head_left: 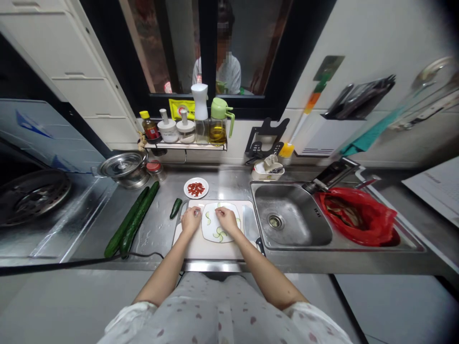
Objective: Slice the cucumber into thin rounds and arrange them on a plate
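A white squarish plate [207, 231] lies on a pale cutting board [201, 251] in front of me. Thin curved cucumber slices [220, 234] are arranged on it, several fanned out near its front edge and others around the sides. Over the plate, my right hand [228, 222] has its fingertips pinched together; what they hold is too small to make out. My left hand [191, 220] is at the plate's left side with its fingers closed, their contents hidden. A broad kitchen knife [251, 223] rests along the board's right side. The cut cucumber piece [175, 209] lies left of the board.
Two whole cucumbers [138, 220] lie on the left. Behind the board stands a small plate of chopped red pieces [196, 188]. A lidded steel pot [125, 168] and jar [155, 170] are further back. Right is a sink [294, 215] with a red plastic bag [373, 220] beside it.
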Demonstrator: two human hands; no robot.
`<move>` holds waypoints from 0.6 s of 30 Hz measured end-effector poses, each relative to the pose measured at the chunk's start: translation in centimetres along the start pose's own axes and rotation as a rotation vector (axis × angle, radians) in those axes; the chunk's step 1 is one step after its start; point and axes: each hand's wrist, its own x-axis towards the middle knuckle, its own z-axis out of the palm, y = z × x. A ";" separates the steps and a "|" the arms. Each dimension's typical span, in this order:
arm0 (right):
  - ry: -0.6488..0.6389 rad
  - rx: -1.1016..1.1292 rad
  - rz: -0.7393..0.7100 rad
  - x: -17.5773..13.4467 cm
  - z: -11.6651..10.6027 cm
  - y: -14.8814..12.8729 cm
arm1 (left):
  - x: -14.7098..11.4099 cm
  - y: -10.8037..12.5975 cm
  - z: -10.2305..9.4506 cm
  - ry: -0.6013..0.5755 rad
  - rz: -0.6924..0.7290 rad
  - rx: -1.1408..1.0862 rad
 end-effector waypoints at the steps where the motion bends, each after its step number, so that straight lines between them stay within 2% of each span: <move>1: 0.033 0.055 -0.018 -0.2 -0.5 0.4 | 0.2 -0.5 -0.3 0.025 -0.041 -0.002; 5: 0.128 0.185 -0.047 -1.6 -2.8 2.6 | 1.2 -2.8 -1.8 0.084 -0.158 0.016; 9: 0.219 0.186 0.006 -2.9 -5.0 5.1 | 1.7 -4.1 -2.4 0.062 -0.166 0.072; 13: 0.253 0.148 0.022 -3.9 -6.0 6.5 | 1.6 -3.6 -1.9 0.015 -0.130 0.151; 18: 0.246 0.131 0.030 -4.9 -5.8 6.7 | 1.5 -2.7 -0.8 0.001 -0.152 0.233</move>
